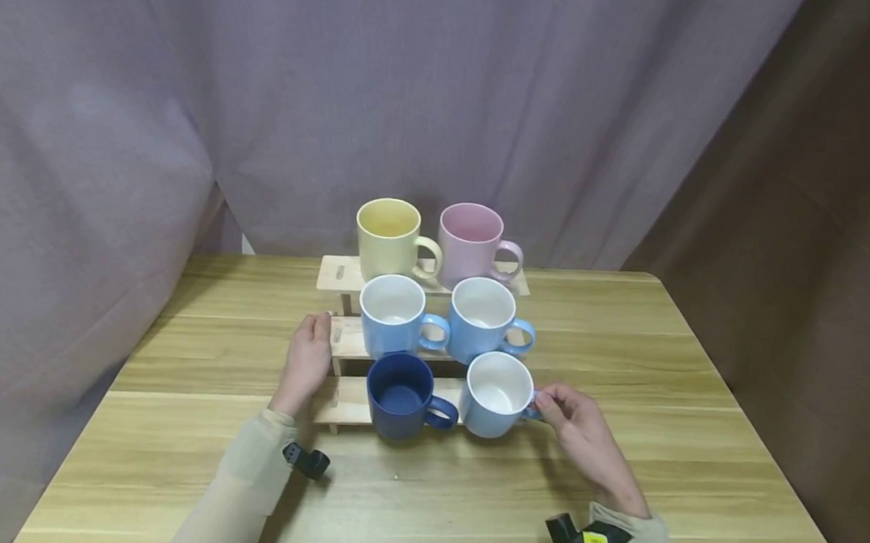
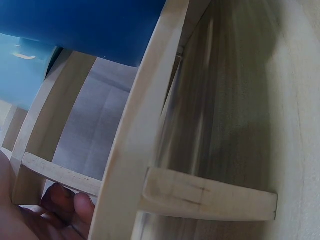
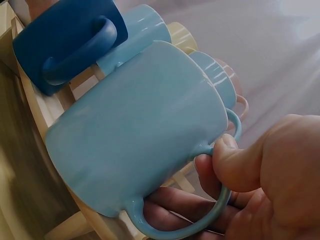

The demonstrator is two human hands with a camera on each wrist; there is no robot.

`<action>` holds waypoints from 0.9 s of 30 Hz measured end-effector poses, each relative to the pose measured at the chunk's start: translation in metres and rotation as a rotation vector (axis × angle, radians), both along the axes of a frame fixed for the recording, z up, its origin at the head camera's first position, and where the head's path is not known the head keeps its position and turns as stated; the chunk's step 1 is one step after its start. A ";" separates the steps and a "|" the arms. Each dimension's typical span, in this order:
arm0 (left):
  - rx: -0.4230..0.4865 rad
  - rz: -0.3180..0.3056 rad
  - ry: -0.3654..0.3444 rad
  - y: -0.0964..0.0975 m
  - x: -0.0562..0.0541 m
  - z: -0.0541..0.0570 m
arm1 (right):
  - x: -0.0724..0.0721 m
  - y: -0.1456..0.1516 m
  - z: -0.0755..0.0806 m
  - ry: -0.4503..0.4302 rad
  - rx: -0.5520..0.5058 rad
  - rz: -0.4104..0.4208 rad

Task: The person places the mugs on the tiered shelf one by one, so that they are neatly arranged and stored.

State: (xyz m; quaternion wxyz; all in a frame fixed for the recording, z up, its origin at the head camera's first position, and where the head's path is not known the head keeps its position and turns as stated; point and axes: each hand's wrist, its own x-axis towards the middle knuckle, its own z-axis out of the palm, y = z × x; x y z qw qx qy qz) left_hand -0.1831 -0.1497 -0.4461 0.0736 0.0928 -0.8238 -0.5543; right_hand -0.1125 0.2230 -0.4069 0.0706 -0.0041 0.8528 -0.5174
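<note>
A three-tier wooden rack (image 1: 345,401) bears all the mugs. My right hand (image 1: 579,432) pinches the handle of the light blue mug (image 3: 140,130) at the right of the lowest tier, thumb on top and fingers through the loop. That mug stands upright, its base at the shelf board. At the rack's left end, my left hand (image 1: 307,361) holds the side of the middle tier; its curled fingertips (image 2: 84,206) show beneath the wood in the left wrist view. Left of the gripped mug is a dark blue mug (image 1: 398,403), handle facing right.
Two light blue mugs with white insides, a left one (image 1: 389,326) and a right one (image 1: 476,330), stand on the middle tier. On the top tier are a yellow mug (image 1: 385,253) and a pink mug (image 1: 467,261). A grey curtain (image 1: 428,101) hangs behind the wooden table (image 1: 201,456).
</note>
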 end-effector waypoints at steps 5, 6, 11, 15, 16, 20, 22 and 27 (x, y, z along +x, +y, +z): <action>-0.010 0.000 -0.004 0.000 0.001 0.001 | 0.001 0.000 -0.001 0.009 -0.028 0.028; -0.012 0.003 -0.002 0.000 0.001 0.002 | 0.001 0.000 -0.002 0.010 -0.031 0.035; -0.012 0.006 -0.001 0.001 0.002 0.003 | 0.001 0.003 -0.001 0.030 -0.013 0.091; -0.009 0.003 -0.011 0.000 0.002 0.002 | 0.002 0.005 -0.001 0.039 -0.017 0.124; -0.006 0.003 -0.013 0.000 0.001 0.002 | 0.002 0.005 0.000 0.037 -0.011 0.124; 0.009 0.008 -0.022 0.000 0.001 0.001 | 0.001 0.003 0.002 0.026 0.016 0.111; 0.024 0.017 -0.028 0.000 0.001 0.002 | 0.001 0.002 0.002 0.034 0.026 0.106; 0.053 0.021 -0.049 -0.003 0.000 0.002 | -0.003 0.001 0.002 0.059 0.044 0.110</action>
